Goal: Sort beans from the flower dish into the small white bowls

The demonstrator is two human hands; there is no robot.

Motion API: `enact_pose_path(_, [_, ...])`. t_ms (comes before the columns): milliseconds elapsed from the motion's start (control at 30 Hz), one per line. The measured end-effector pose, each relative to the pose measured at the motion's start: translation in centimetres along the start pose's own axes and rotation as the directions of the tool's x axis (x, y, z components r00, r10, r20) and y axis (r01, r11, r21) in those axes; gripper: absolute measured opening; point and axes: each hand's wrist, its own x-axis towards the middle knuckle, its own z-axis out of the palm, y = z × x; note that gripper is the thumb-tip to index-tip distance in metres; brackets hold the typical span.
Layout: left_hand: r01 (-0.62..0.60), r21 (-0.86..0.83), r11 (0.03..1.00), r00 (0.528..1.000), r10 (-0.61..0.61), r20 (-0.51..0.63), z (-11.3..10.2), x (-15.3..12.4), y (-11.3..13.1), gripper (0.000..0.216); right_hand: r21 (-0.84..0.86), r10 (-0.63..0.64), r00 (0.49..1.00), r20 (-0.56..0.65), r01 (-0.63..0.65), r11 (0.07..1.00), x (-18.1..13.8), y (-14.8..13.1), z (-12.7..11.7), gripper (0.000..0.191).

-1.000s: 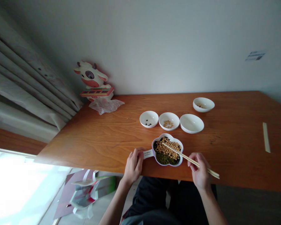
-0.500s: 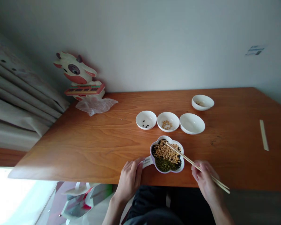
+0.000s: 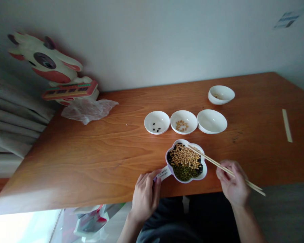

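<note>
A flower-shaped white bowl [image 3: 203, 176] near the table's front edge holds yellow, green and black beans. My right hand [image 3: 233, 184] is closed on a pair of wooden chopsticks [image 3: 212, 160], whose tips rest over the yellow beans at the bowl's far right. My left hand [image 3: 145, 195] lies at the table edge, fingers curled, pinching the bowl's labelled white handle [image 3: 163, 173]. Behind the bowl stand three small white dishes: one with a few black beans [image 3: 156, 122], one with yellow beans [image 3: 183, 122], one showing nothing inside [image 3: 212, 121].
A fourth small dish [image 3: 221, 94] sits farther back right. A paper chopstick sleeve [image 3: 286, 125] lies at the right. A cow figure [image 3: 53, 72] and crumpled clear plastic [image 3: 87, 108] occupy the back left corner by the curtain. The wooden table [image 3: 91, 155] meets a white wall.
The view has swung left and tilted down, so everything sits lower and to the right. Both hands stay at the bowl; the chopstick tips remain over the beans.
</note>
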Motion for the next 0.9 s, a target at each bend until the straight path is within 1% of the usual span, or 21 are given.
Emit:
enact_pose_path(200, [-0.017, 0.009, 1.000, 0.998, 0.018, -0.054, 0.2, 0.2, 0.1, 0.027, 0.034, -0.014, 0.996, 0.083, 0.011, 0.999, 0.1, 0.0, 0.2, 0.034])
enact_pose_path(400, [0.001, 0.102, 0.995, 0.990, 0.014, -0.139, 0.9, 0.2, -0.1, 0.022, 0.075, 0.017, 0.980, 0.197, -0.032, 0.997, 0.3, -0.1, 0.1, 0.039])
enact_pose_path(567, [0.008, 0.133, 0.991, 0.980, 0.019, -0.198, 1.2, 0.0, -0.3, 0.023, 0.064, 0.043, 0.962, 0.271, -0.062, 0.996, 0.2, -0.2, 0.1, 0.040])
enact_pose_path(667, [-0.008, 0.144, 0.990, 0.973, 0.041, -0.229, 1.3, -0.1, -0.3, 0.020, 0.036, 0.046, 0.950, 0.309, -0.060, 0.998, -0.1, -0.1, -0.2, 0.040])
enact_pose_path(767, [-0.028, 0.152, 0.988, 0.969, 0.064, -0.239, 1.3, -0.1, -0.1, 0.018, 0.006, 0.036, 0.938, 0.345, -0.041, 0.999, -0.4, 0.0, -0.5, 0.039])
enact_pose_path(833, [-0.040, 0.154, 0.987, 0.971, 0.075, -0.229, 1.1, -0.1, 0.0, 0.019, -0.011, 0.019, 0.931, 0.364, -0.016, 1.000, -0.6, 0.1, -0.6, 0.039])
enact_pose_path(900, [-0.055, 0.150, 0.987, 0.974, 0.086, -0.208, 1.0, 0.0, 0.2, 0.021, -0.021, -0.006, 0.928, 0.373, 0.014, 1.000, -0.9, 0.3, -0.7, 0.042])
